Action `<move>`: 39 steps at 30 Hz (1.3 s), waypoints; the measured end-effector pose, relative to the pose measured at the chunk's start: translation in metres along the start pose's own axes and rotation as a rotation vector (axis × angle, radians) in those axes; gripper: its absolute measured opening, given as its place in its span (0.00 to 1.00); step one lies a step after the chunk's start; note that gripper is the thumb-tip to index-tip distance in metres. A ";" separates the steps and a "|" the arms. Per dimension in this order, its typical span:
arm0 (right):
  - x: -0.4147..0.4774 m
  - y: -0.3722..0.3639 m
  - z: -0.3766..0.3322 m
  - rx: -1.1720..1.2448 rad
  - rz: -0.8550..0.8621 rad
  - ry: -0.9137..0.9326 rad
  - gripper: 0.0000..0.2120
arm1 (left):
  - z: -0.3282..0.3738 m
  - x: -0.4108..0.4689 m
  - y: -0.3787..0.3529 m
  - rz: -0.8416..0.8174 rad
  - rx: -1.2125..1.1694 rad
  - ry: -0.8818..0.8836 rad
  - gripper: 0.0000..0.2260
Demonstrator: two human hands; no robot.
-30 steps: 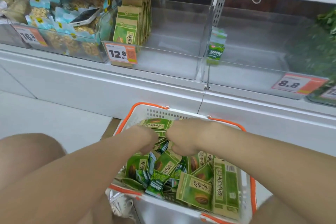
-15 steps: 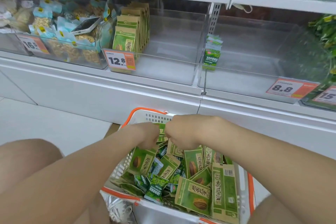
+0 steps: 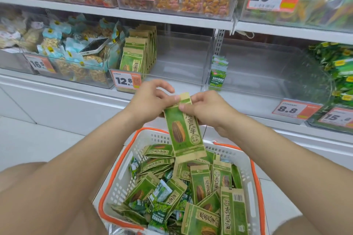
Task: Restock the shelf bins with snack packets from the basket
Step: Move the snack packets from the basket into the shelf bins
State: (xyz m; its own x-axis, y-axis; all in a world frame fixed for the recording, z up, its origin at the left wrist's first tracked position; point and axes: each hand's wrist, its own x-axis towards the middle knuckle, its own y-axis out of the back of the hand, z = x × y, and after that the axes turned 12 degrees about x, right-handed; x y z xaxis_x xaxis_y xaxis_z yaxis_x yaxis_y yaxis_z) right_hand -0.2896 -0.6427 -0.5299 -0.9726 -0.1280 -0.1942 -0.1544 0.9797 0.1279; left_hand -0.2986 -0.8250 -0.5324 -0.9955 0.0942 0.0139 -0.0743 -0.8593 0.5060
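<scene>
A white basket with orange rim (image 3: 122, 175) sits low in front of me, full of green and tan snack packets (image 3: 200, 187). Above it I hold a stack of green sunflower-seed packets (image 3: 184, 131) upright. My left hand (image 3: 150, 99) pinches the stack's top left edge, and my right hand (image 3: 206, 108) grips its upper right side. Straight ahead, a clear shelf bin (image 3: 181, 59) holds a row of the same packets (image 3: 137, 53) at its left end.
A clear bin (image 3: 267, 66) to the right holds a few small green packets (image 3: 218, 74) at its left wall. The left bin (image 3: 63, 53) is full of blue-topped bags with a phone on top. Upper bins and price tags line the shelf above.
Both hands have risen out of the basket, lifting a stack of green packets up toward the shelf. The view has tilted upward, showing the upper shelf.
</scene>
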 end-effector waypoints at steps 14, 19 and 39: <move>-0.006 -0.015 -0.007 0.208 0.056 0.155 0.10 | 0.016 0.001 0.010 0.098 -0.339 0.252 0.15; -0.011 -0.026 -0.002 0.178 0.014 0.218 0.09 | 0.021 0.006 0.036 0.030 -0.243 0.269 0.18; 0.164 -0.109 -0.070 0.243 0.258 0.127 0.15 | -0.053 0.070 0.137 0.117 0.780 0.216 0.15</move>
State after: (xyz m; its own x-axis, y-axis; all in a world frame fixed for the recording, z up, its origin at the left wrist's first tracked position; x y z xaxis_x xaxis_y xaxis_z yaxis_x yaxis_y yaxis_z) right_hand -0.4446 -0.7813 -0.5077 -0.9903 0.1246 -0.0617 0.1294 0.9883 -0.0809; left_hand -0.3815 -0.9632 -0.5080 -0.9897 -0.1416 -0.0220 0.0147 -0.2531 0.9673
